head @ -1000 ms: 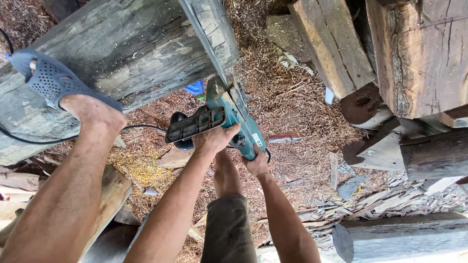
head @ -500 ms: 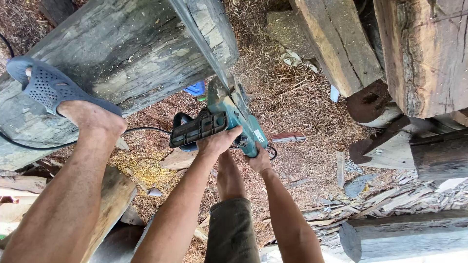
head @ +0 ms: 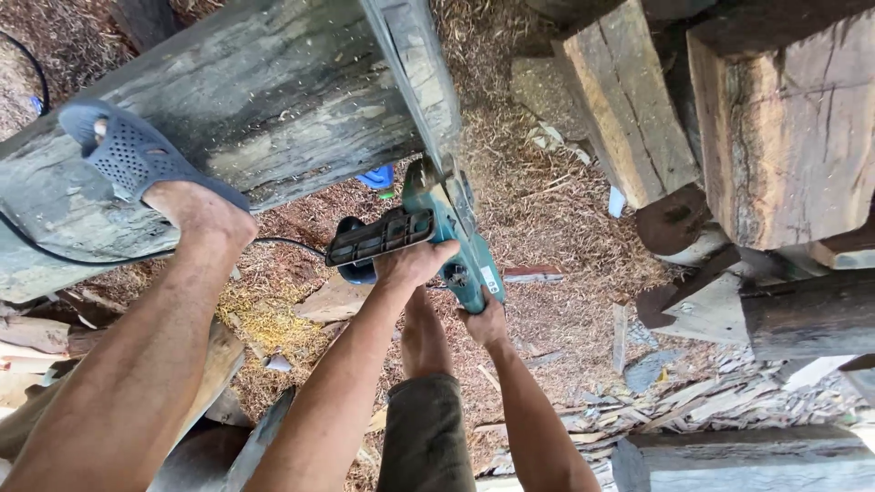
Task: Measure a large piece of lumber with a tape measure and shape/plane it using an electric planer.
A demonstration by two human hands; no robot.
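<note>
We hold a teal electric chainsaw with a black front handle (head: pixel 428 239) in both hands. Our left hand (head: pixel 415 264) is clenched around the black front handle; our right hand (head: pixel 483 321) is clenched around the rear grip, lower in the view. The saw's long axis runs from our hands up and away, its bar edge-on against the end of the large weathered grey timber beam (head: pixel 273 100). The beam lies ahead of the left hand, the nearer of the two. Our left foot in a grey perforated clog (head: pixel 128 155) presses on the beam. A black power cable (head: pixel 292 244) trails over the sawdust-covered ground (head: pixel 556 210).
</note>
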